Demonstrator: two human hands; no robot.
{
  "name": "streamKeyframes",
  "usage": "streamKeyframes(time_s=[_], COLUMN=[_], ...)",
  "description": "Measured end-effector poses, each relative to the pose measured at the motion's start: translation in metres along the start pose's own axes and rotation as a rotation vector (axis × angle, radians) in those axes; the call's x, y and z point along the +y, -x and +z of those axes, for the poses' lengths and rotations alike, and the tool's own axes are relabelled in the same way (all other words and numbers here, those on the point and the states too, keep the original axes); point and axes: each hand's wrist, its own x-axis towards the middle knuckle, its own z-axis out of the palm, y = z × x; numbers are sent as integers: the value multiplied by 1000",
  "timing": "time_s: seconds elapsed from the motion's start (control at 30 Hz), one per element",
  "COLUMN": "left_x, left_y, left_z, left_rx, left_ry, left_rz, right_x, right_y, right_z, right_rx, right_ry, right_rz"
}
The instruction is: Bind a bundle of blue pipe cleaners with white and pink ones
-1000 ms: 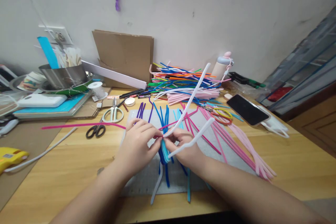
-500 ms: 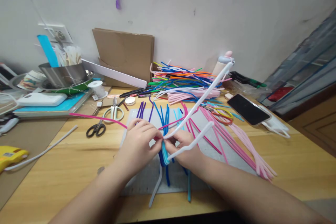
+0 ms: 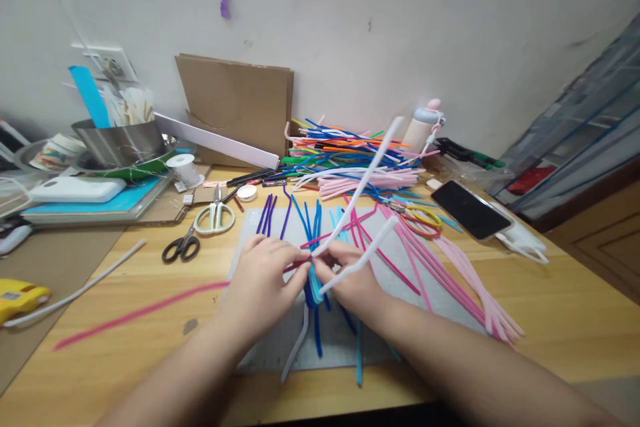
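Note:
Over a grey mat, both hands meet at a bundle of blue pipe cleaners, folded at its lower end. My left hand is closed, thumb and forefinger pinching a dark pink pipe cleaner whose long tail sticks out to the left. From the right, my right hand pinches the bundle where the pink strand crosses it. A white pipe cleaner rises from between the fingers, its other end bent out over the right hand. The exact crossing is partly hidden by fingertips.
Pink pipe cleaners lie to the right, near a phone. A mixed heap of pipe cleaners is at the back by a bottle. Scissors, black-handled snips and a yellow tool lie left.
The pink pipe cleaner's tail has swung down toward the lower left. The white pipe cleaner's long end has tilted left and stands steeper. Both hands keep their pinch.

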Motion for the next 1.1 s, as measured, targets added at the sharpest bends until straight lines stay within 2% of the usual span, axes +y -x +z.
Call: streamKeyframes(time_s=[0.07,0.13,0.2,0.23,0.33,0.37,0.4,0.43,0.47,0.5,0.57,0.67,0.73,0.9,1.1], left_x=[-4,-13,-27,-35,-54,-57,-59,-58,-55,-51,-42,-31,-28,-30,-35], left_y=[1,5,11,14,15,12,8,2,-4,-10,-16,-14,-9,-3,-4], left_z=[-16,-34,-49,-55,-58,-55,-49,-42,-32,-22,0,26,35,41,41], left_rx=[-123,-299,-495,-514,-296,-154,-16,99,164,178,66,-48,-124,-231,-300], left_ry=[175,447,782,944,1332,1462,1549,1585,1603,1596,1516,1479,1475,1495,1498], left_rz=[-78,-168,-172,-162,-102,-70,-126,-256,-370,-473,-618,-640,-644,-661,-638], right_x=[2,5,8,9,12,12,12,11,11,10,9,9,9,10,8], right_y=[-7,-13,-19,-22,-27,-28,-29,-29,-28,-27,-24,-17,-14,-10,-9], right_z=[-5,-12,-18,-20,-24,-24,-24,-23,-22,-20,-15,-6,-2,0,-1], right_rx=[-11,-38,-42,-22,55,69,77,76,69,53,9,-59,-87,-152,-132], right_ry=[-62,-159,-291,-362,-600,-672,-732,-776,-807,-823,-814,-730,-663,-518,-374], right_rz=[55,127,189,214,305,340,370,392,406,418,444,478,475,456,337])
